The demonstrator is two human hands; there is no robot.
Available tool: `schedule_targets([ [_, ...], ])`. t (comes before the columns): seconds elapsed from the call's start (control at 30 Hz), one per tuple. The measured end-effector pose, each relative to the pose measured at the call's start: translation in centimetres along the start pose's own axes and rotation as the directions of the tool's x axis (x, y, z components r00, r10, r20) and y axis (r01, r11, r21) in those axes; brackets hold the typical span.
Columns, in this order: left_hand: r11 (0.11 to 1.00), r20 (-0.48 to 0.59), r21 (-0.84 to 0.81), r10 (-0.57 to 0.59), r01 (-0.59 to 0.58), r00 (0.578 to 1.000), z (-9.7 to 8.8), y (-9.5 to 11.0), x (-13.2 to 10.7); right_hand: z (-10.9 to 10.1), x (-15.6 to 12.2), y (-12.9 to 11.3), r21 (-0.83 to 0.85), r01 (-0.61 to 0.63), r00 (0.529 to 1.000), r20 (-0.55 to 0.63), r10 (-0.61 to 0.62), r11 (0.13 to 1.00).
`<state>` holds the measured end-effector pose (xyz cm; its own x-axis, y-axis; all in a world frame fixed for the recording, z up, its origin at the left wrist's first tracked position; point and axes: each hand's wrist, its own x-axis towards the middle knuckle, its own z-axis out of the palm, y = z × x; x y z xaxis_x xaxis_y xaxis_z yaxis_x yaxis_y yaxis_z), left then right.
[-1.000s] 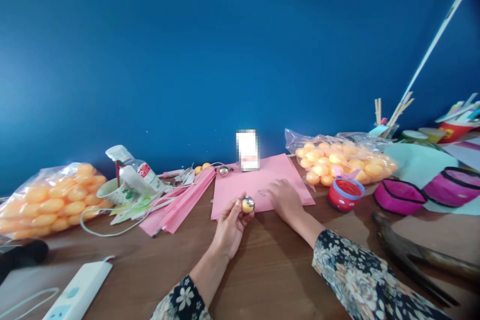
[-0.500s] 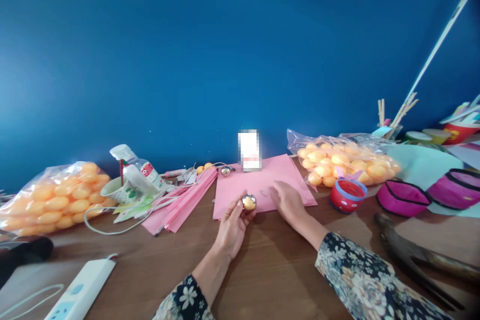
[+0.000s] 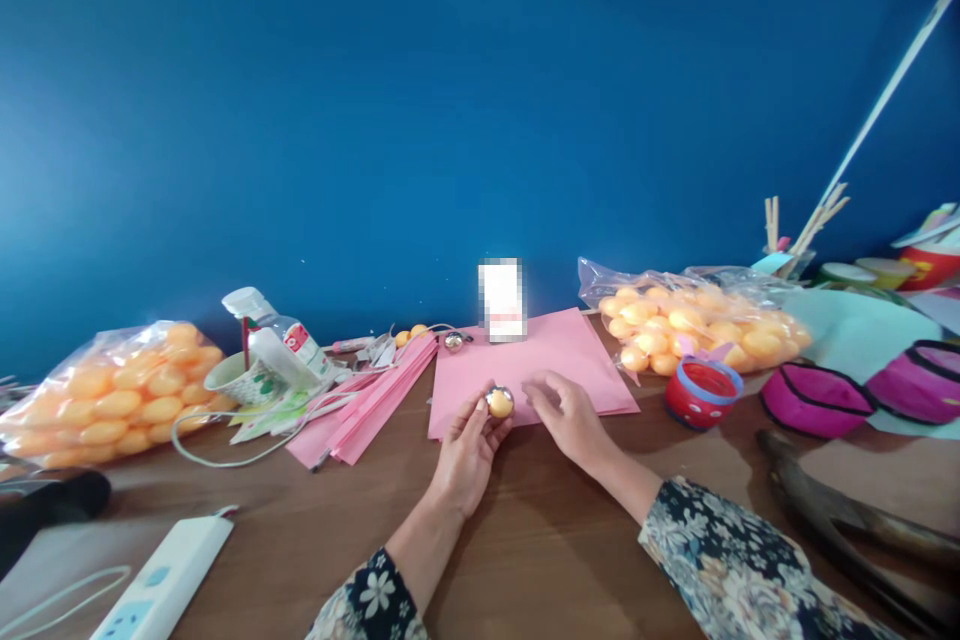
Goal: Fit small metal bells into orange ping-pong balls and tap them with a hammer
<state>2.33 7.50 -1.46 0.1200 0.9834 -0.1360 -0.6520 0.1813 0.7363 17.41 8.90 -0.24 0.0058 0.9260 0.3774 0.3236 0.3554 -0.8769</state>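
Observation:
My left hand point(image 3: 466, 450) grips a shiny silver ball point(image 3: 500, 402) between thumb and fingers at the near edge of a pink paper sheet point(image 3: 540, 345). A golden-yellow patch shows on the ball's face. Just to its right, my right hand point(image 3: 571, 420) reaches over the sheet with curved fingers that look apart, and I see nothing held in them. Its fingertips are over the spot where a tiny silvery piece lay; that piece is hidden now. A second shiny ball point(image 3: 454, 341) lies at the sheet's far left corner. A blurred-out white card point(image 3: 502, 300) stands behind the sheet.
Bags of orange balls lie left point(image 3: 120, 390) and right point(image 3: 690, 320). Pink strips point(image 3: 382, 400), a paper cup point(image 3: 247, 380) and a bottle point(image 3: 296, 335) are at left. A red pot point(image 3: 701, 400), magenta fabric rings point(image 3: 817, 400) and a dark forked stick point(image 3: 840, 510) are at right.
My right hand has moved slightly left and nearer to the ball, covering the tiny silvery piece that showed on the pink sheet. My left hand keeps its hold on the ball.

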Motion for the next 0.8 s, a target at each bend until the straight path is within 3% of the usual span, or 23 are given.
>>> schedule_targets([
  [0.8,0.998,0.008,0.047,0.033,-0.033,0.999,0.30,0.09,-0.29,0.36,-0.44,-0.69,0.157,-0.046,0.998,0.060,0.036,0.987],
])
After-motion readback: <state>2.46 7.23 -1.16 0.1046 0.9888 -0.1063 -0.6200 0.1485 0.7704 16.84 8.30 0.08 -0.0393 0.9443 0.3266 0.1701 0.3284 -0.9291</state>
